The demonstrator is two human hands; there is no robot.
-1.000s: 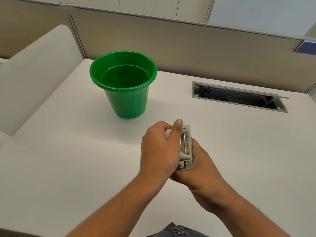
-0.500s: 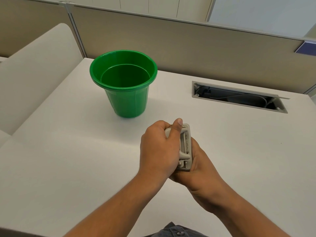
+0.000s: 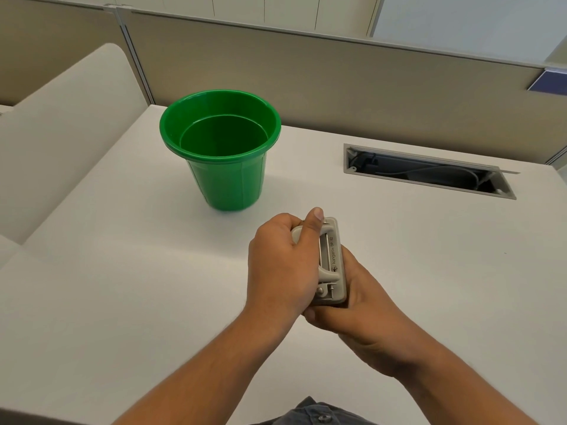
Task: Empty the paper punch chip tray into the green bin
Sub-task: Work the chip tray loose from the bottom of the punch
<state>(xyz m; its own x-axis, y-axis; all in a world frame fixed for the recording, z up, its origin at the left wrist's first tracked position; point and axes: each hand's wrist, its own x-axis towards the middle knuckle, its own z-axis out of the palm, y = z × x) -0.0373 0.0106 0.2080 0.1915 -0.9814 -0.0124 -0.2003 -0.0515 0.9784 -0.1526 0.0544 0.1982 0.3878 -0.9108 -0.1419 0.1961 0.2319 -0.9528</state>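
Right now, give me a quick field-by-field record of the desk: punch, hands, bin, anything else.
punch: grey paper punch, held over the desk, nearer than the bin
left hand: left hand wrapped around the punch's left side, thumb on top
right hand: right hand cupping it from below and the right
bin: green bin, upright, no contents visible
tray: not visible, not yet emptied
other: open cable slot at back right

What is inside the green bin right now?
The green bin shows only bare green walls and floor; no paper chips visible. The near inner wall, below the rim, is hidden. Both hands hold the paper punch short of it.
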